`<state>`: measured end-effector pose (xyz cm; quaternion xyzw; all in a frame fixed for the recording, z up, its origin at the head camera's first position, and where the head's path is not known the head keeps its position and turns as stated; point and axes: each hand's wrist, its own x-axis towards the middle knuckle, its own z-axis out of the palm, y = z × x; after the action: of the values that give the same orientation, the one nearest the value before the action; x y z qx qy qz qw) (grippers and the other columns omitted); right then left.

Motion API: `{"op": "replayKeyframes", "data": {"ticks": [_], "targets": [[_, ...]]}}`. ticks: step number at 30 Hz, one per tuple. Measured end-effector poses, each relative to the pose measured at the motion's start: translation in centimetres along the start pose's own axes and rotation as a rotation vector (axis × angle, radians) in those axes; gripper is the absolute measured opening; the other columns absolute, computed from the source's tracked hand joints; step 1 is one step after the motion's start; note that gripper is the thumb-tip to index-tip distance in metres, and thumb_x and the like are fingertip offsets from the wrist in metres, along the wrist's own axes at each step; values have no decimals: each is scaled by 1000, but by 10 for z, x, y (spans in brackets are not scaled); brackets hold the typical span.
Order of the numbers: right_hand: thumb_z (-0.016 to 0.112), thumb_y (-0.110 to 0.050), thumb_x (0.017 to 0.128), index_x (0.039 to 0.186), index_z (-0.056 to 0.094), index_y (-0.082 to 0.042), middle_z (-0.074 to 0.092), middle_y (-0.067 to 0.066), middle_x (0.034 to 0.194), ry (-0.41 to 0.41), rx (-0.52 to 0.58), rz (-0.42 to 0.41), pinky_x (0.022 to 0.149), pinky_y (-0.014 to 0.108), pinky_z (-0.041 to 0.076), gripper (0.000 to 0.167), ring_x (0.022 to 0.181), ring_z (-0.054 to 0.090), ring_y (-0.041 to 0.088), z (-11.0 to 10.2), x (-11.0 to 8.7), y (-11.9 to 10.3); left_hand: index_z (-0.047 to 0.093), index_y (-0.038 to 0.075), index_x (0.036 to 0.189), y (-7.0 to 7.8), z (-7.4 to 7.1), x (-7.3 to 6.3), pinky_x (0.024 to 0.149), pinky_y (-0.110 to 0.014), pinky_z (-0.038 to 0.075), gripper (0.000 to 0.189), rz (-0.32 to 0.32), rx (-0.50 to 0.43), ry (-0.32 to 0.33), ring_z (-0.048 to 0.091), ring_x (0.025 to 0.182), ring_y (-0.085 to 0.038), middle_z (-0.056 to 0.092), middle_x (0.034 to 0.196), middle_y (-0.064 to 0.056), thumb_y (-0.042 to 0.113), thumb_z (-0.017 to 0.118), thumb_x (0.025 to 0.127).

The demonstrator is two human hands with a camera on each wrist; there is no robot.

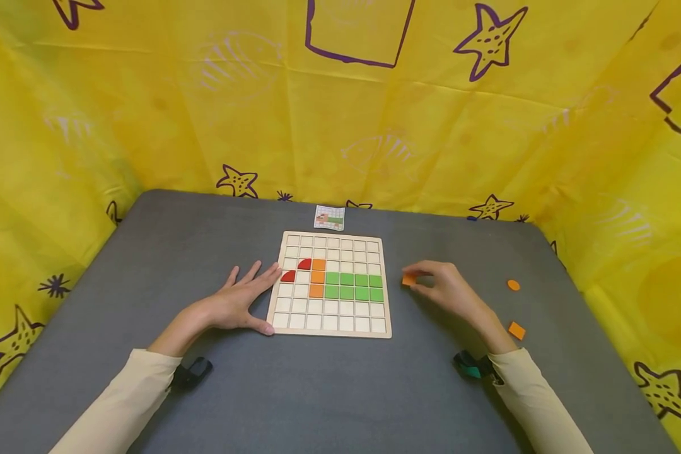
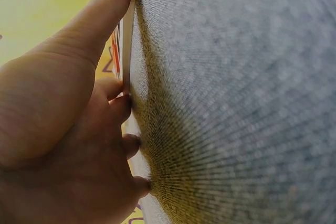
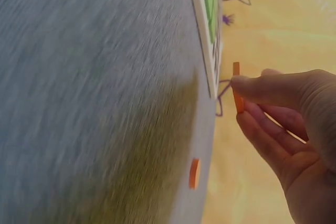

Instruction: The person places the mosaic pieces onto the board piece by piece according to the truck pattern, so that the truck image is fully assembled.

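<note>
One orange tile [image 1: 408, 280] (thin, straight-edged) is pinched by the right hand [image 1: 447, 287].

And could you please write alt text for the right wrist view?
The person's right grip pinches an orange tile, seen edge-on against yellow cloth. A board with green tiles is partly visible at top; another orange piece lies on the grey table.

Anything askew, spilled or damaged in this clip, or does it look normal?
Nothing stands out: the red quarter-circle tiles and green tiles look seated in the grid board. An orange disc and orange square tile lie loose on the gray tabletop, but show no visible damage.
</note>
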<state>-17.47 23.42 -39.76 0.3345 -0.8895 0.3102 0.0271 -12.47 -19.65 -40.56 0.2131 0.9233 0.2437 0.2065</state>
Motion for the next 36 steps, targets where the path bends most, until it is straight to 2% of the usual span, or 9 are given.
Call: {"op": "replayKeyframes", "data": {"ticks": [4,15,23,27,36], "targets": [[78,6,78,110,72,2,73,8,102,13,12,-24,83,42,55,32,93,69,24,5,6,-6,14,9,158,1,1,0,111,-63,-13,119,11,-3,5,-6,149,-40,8,164,-11,53,81,71],[78,6,77,105,73,1,74,8,97,-13,49,-100,82,40,56,29,90,69,21,19,19,-18,14,9,158,0,-1,-2,111,-64,-13,118,10,-16,12,-6,148,-41,8,164,-11,53,81,71],[81,-2,78,104,74,-3,74,0,93,-18,5,-142,81,37,54,27,87,69,15,26,24,-22,14,9,158,2,-1,0,111,-64,-13,118,3,-13,4,-6,148,-41,7,164,-11,51,82,71],[80,1,78,105,73,-1,74,3,97,-40,29,-149,82,37,55,28,89,69,16,26,29,-27,15,8,158,1,-2,-1,110,-64,-13,118,3,-11,11,-5,148,-42,8,164,-12,52,81,71],[78,1,80,108,72,0,74,5,103,-125,53,-99,85,36,55,29,95,69,17,33,42,-39,13,9,158,0,-1,1,111,-63,-14,120,-2,-11,-3,-7,148,-40,7,164,-12,52,82,70]]}}
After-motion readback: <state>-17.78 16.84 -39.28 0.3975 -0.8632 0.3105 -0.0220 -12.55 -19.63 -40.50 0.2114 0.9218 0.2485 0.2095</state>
